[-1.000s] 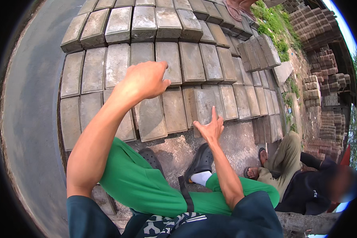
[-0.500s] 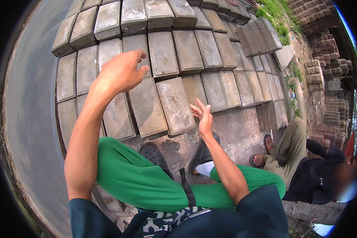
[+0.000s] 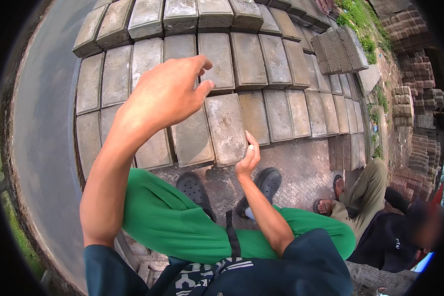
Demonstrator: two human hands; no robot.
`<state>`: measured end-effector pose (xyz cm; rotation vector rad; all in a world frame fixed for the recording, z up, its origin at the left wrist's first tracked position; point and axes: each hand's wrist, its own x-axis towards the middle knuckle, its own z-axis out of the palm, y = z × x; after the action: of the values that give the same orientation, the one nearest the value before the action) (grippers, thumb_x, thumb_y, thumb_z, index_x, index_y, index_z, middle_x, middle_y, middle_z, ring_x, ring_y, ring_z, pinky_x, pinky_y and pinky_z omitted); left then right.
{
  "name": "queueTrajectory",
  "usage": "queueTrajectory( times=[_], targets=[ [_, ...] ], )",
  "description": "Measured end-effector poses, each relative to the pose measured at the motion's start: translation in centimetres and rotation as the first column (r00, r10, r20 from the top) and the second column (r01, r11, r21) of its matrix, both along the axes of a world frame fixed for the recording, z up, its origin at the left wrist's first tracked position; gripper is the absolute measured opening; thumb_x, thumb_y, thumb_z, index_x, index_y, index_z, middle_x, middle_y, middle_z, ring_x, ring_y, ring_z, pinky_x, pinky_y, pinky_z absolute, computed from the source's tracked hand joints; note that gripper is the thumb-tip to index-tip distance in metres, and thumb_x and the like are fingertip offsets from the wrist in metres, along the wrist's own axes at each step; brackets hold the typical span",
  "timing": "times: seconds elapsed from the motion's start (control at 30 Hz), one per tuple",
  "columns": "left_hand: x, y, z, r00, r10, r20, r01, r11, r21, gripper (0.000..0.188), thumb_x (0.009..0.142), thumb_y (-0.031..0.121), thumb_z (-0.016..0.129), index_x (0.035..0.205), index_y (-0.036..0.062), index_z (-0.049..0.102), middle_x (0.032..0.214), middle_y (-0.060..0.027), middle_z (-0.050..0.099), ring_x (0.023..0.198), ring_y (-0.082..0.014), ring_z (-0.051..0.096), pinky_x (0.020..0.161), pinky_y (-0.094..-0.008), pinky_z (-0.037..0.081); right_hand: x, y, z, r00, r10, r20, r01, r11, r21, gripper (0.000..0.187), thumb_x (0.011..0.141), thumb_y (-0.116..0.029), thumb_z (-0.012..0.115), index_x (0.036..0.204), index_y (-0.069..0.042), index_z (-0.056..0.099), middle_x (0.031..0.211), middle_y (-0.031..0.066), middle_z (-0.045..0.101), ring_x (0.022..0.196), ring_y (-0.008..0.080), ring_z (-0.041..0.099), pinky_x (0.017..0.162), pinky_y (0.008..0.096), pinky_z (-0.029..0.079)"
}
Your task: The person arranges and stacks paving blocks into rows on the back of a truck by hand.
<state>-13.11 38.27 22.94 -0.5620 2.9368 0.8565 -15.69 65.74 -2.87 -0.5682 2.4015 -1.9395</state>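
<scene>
Rows of grey rectangular concrete paving blocks stand packed in stepped tiers before me. My left hand hovers over the middle rows, fingers bent downward and thumb apart, with nothing visible in it. One pale, stained block in the front row lies below and right of that hand. At the lower right edge of this block is my right hand, its fingers extended along the block's side and apparently touching it. Part of that hand's grip side is hidden from view.
My shoes stand on a patterned metal floor. At the right sits another person in dark top and khaki trousers. A separate group of upright blocks rests on the far right rows. A grey road runs along the left.
My left hand has moved right across the blocks. My right hand has turned and come in against the side of the stained front block. The view has shifted slightly.
</scene>
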Motion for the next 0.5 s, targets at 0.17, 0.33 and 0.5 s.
queueTrajectory(
  times=[0.17,0.33,0.5],
  targets=[
    [0.1,-1.3,-0.7,0.999,0.03,-0.016,-0.029,0.999,0.043,0.037,0.097,0.025,0.062,0.125,0.0009,0.064,0.119,-0.0185,0.071,0.113,-0.0332,0.068,0.095,-0.0429,0.053,0.1,-2.7,0.4,0.987,-0.16,-0.027,0.161,0.985,0.063,0.049,0.104,-0.022,0.031,0.121,0.011,0.064,0.126,0.0224,0.066,0.121,0.0336,0.06,0.107,0.0417,0.045],
    [-3.1,-1.4,-3.5,0.989,-0.068,0.134,0.035,0.972,0.233,0.045,0.096,0.03,0.063,0.128,-0.0015,0.063,0.123,-0.0196,0.07,0.113,-0.0318,0.069,0.098,-0.0415,0.053,-0.8,-2.1,1.2,0.991,-0.123,-0.056,0.13,0.981,0.145,0.039,0.1,-0.014,0.038,0.118,0.009,0.063,0.116,0.0245,0.065,0.11,0.0396,0.063,0.098,0.0439,0.047],
    [-0.2,-1.2,-8.5,0.967,-0.224,0.12,0.213,0.972,0.096,0.056,0.092,0.041,0.069,0.13,0.0012,0.06,0.127,-0.0197,0.067,0.119,-0.0331,0.065,0.1,-0.043,0.051,-2.9,-0.3,2.3,0.928,0.273,-0.255,-0.125,0.869,0.478,0.063,0.09,-0.044,0.072,0.133,-0.001,0.056,0.136,0.02,0.056,0.128,0.0384,0.05,0.112,0.0552,0.034]
  ],
)
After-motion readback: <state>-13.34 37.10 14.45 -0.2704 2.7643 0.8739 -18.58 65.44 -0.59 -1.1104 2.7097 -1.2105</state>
